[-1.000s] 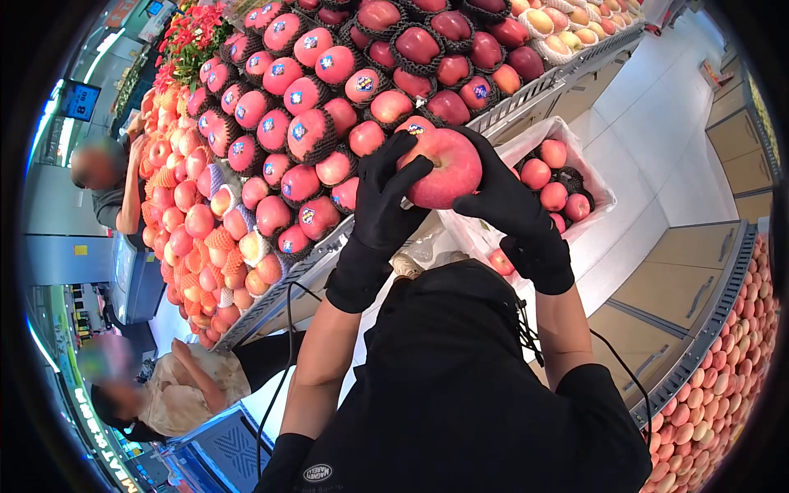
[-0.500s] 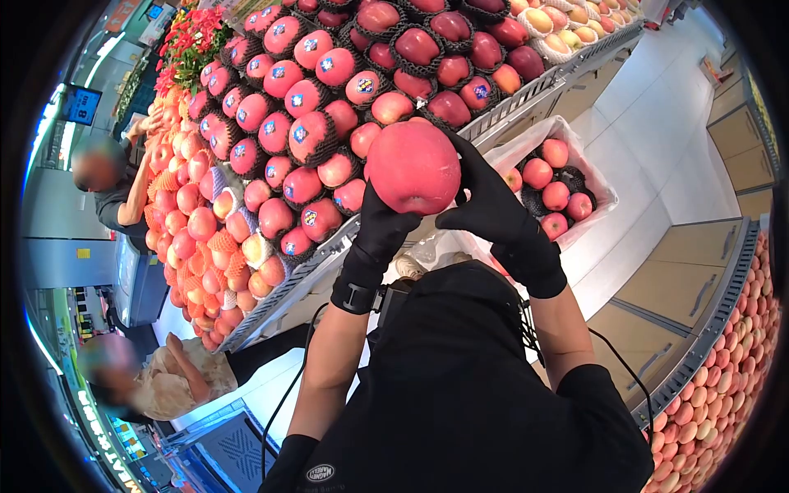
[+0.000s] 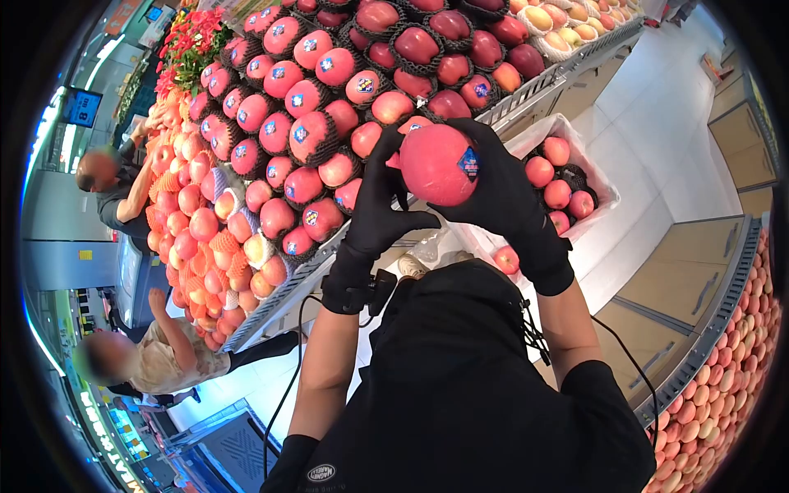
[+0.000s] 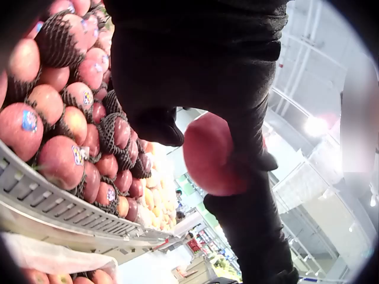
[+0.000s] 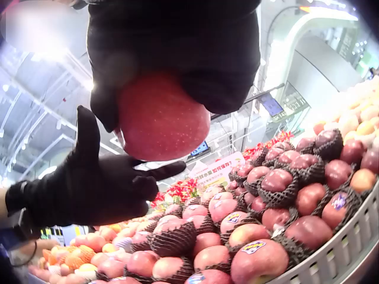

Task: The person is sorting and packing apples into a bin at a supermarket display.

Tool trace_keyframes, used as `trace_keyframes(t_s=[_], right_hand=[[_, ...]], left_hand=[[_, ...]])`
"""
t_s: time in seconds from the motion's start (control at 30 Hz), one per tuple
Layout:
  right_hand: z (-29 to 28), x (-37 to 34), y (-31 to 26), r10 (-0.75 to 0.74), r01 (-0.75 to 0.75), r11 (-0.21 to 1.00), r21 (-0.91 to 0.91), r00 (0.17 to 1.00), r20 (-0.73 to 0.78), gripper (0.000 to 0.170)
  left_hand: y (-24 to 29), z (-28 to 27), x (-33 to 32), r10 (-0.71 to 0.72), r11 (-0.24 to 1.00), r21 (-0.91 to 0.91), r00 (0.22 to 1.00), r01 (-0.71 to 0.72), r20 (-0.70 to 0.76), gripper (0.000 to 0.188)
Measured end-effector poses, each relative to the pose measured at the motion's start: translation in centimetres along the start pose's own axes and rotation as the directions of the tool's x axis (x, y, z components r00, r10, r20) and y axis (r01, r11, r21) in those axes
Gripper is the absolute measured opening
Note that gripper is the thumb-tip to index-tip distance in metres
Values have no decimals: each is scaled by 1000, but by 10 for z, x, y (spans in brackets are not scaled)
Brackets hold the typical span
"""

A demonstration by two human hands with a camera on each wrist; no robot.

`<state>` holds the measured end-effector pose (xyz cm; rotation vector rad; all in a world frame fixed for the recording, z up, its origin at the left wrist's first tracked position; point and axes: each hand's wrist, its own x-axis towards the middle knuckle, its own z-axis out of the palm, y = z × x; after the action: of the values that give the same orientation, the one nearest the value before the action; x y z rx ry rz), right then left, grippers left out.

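A large red apple (image 3: 436, 168) with a blue diamond-shaped sticker is held up in front of the chest. My black-gloved right hand (image 3: 505, 185) grips it, fingers and thumb bent round its side; the right wrist view shows the apple (image 5: 163, 121) in that grasp. My left hand (image 3: 380, 201), also gloved, is beside the apple with thumb and fingers spread apart. From the right wrist, the left hand (image 5: 103, 183) appears just below the fruit, fingers extended. Behind both hands rises a display of stickered apples (image 3: 304, 181), many in black foam nets.
A lined crate (image 3: 604, 193) with several apples stands low on the right. The display has a grey slatted edge (image 3: 526, 99). Orange-netted fruit (image 3: 218, 238) lies to the left, near two other people (image 3: 168, 353). A curved counter of peach-like fruit (image 3: 723, 370) is at lower right.
The apple has been turned from its stem end to its stickered side. The left hand has let go of it, while the right hand keeps its grip.
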<state>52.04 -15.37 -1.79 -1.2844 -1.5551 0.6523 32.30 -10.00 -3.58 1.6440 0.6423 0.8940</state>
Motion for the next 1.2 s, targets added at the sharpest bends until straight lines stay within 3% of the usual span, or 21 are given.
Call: trace_keyframes(t_s=[0.2, 0.27, 0.4, 0.5, 0.53, 0.63, 0.7, 0.8, 0.83, 0.9, 1.0, 1.07, 1.1, 1.13, 1.2], right_hand=[[0, 0, -4, -157, 164, 984, -70, 983, 100, 93], [1, -3, 0, -192, 207, 973, -103, 972, 135, 93], [-3, -10, 10, -307, 305, 952, 36, 945, 114, 91], [-18, -17, 18, 3, -85, 947, 310, 967, 256, 89], [-18, -19, 32, -10, -48, 960, 274, 979, 205, 83], [-26, -28, 90, 222, -270, 933, 236, 952, 213, 61], [-15, -51, 164, 251, -258, 964, 61, 963, 102, 39], [-12, -73, 199, 451, -343, 850, -400, 866, 215, 24], [5, -98, 248, 387, -356, 918, -175, 900, 200, 27], [15, -118, 259, 639, -637, 768, -61, 760, 119, 26], [20, -153, 319, 558, -553, 823, -130, 830, 5, 28], [20, -185, 392, 594, -591, 798, -115, 804, -11, 25], [15, -185, 395, 611, -609, 785, -109, 791, -18, 23], [3, -186, 393, 643, -647, 727, -230, 759, -104, 17], [-1, -196, 428, 582, -646, 761, -60, 721, -376, 20]], left_hand=[[15, 3, 10, -20, 988, 152, 992, 0, 128, 117], [8, 4, 5, -31, 991, 132, 995, 19, 90, 110], [3, 5, -2, -63, 956, 288, 998, 52, 30, 96], [2, 5, -4, -78, 958, 275, 996, 83, -32, 91], [1, 5, -6, -53, 947, 313, 997, 67, -54, 92], [-4, 2, -11, -10, 919, 391, 993, 55, -117, 95], [-11, -1, -14, -25, 915, 395, 989, 82, -148, 97], [-14, -1, -21, -66, 921, 364, 977, 138, -203, 97], [-16, -1, -22, -78, 922, 355, 971, 156, -225, 98], [-15, -4, -20, -63, 917, 378, 981, 131, -186, 98], [-16, -5, -26, -34, 884, 452, 982, 117, -188, 101], [-29, -15, -40, -77, 880, 441, 971, 173, -229, 106], [-33, -19, -45, -98, 878, 435, 963, 202, -250, 109], [-35, -21, -49, -94, 864, 459, 962, 208, -258, 110], [-37, -26, -56, -89, 830, 511, 957, 224, -276, 112]])
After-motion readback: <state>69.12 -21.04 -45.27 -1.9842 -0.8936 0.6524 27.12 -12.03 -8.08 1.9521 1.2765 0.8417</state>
